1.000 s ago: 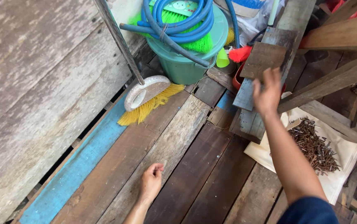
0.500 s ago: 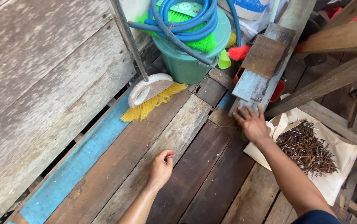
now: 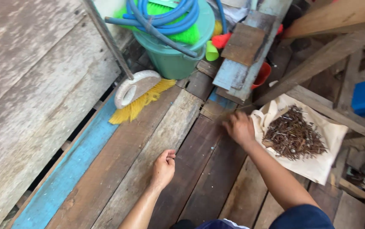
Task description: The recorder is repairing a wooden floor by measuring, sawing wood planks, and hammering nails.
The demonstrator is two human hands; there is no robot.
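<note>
plank floor, hands beside nails

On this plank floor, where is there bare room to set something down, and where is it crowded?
Bare planks lie between the left hand and the yellow broom, and along the blue plank by the grey board wall. It is crowded by the green bucket with blue hose, the leaning boards, and right of the right hand, where rusty nails cover the cloth.
</note>
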